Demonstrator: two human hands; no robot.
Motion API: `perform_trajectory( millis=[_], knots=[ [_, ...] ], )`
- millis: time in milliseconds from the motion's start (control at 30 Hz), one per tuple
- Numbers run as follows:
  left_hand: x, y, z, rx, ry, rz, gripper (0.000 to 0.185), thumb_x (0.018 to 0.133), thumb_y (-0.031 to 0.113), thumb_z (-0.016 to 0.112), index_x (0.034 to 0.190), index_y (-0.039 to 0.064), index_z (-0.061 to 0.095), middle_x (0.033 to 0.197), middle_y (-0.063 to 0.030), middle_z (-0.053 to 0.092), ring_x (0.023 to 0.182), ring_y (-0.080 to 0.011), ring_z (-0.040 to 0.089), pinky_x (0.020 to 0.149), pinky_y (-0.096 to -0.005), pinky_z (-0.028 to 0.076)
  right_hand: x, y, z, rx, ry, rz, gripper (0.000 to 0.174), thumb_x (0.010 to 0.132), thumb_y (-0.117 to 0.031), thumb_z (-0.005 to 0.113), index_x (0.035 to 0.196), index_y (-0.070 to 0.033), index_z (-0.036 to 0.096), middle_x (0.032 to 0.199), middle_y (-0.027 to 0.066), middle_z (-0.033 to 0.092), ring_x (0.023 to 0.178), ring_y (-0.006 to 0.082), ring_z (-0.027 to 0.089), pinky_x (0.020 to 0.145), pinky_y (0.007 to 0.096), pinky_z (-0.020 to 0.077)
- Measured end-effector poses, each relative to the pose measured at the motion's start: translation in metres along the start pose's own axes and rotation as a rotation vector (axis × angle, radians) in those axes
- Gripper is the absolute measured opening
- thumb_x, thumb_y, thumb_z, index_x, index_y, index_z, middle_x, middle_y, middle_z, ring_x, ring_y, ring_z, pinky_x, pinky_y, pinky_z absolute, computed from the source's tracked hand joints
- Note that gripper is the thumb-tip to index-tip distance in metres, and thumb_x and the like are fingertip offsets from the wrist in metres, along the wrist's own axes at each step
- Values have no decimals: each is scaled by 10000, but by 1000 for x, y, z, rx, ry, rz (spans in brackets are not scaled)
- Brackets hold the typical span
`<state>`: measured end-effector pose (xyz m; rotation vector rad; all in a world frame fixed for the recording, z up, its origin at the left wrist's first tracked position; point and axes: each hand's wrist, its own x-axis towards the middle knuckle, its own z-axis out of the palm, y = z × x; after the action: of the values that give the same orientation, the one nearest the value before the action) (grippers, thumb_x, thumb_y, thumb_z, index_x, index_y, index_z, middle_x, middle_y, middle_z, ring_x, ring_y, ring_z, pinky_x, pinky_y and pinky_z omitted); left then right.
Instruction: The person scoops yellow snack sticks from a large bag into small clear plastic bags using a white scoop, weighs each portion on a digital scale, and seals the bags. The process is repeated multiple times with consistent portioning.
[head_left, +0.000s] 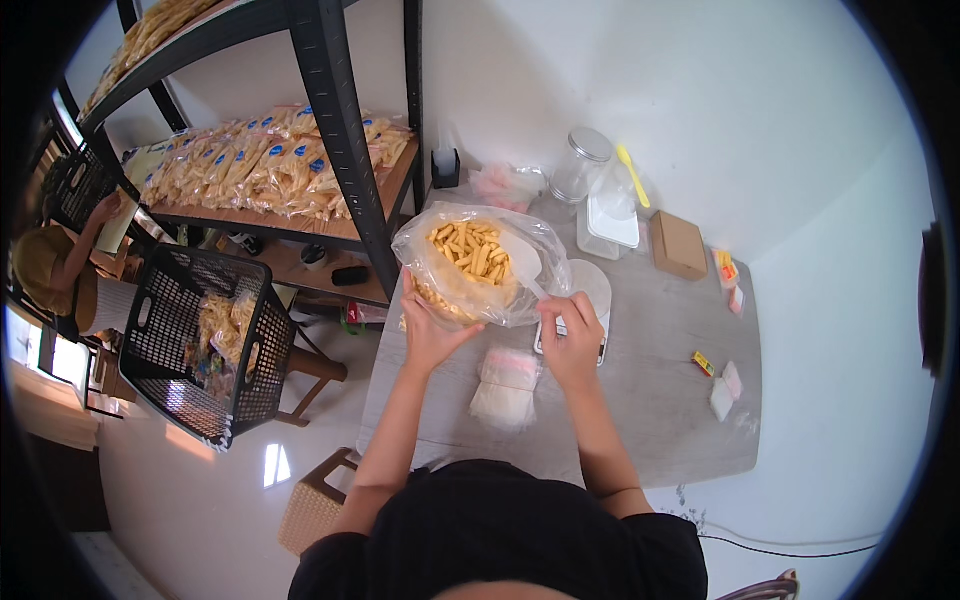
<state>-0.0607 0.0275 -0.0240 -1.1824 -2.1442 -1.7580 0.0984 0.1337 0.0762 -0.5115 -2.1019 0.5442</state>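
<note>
A large clear plastic bag (420, 232) full of yellow stick-shaped snacks (472, 253) stands open-mouthed above the table. My left hand (435, 326) grips its lower left side, thumb spread along the plastic. In my right hand (571, 334) is the handle of a whitish plastic scoop (523, 257), whose blade lies inside the bag mouth beside the snacks. Partly hidden behind the right hand and the bag is a white kitchen scale (592, 285) with a round plate. Nearer my body, a bundle of small clear bags (506, 386) rests on the table.
Bagged snacks (255, 169) fill a dark metal rack at left. Below stands a black plastic basket (206, 345) holding packets; a person (71, 277) is beyond it. Along the wall are a glass jar (579, 165), a lidded container (609, 225), a yellow spoon (634, 176) and a cardboard box (678, 245).
</note>
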Motion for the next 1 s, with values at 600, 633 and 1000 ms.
perform_trajectory(
  millis=[600,633,1000],
  knots=[
    [-25,-9,2,-172,65,-143,555,721,15,625,1117,-12,238,1315,-251,298,1212,-301,367,1021,-398,279,-32,11,3,23,-96,-103,154,778,7,579,908,-32,652,756,76,622,695,220,576,686,317,399],
    [-26,-8,1,-175,58,-146,522,720,12,618,1082,4,242,1308,-249,308,1197,-298,377,1015,-400,284,-36,9,1,22,-100,-89,152,776,9,583,905,-28,653,754,81,626,685,222,576,677,317,402],
    [-27,-4,-7,-110,-46,-295,522,648,30,684,969,42,273,1208,-222,397,1138,-349,406,1010,-420,267,-39,1,51,333,-36,299,196,832,-69,592,1005,5,651,771,87,664,593,113,554,616,235,453]
  ],
)
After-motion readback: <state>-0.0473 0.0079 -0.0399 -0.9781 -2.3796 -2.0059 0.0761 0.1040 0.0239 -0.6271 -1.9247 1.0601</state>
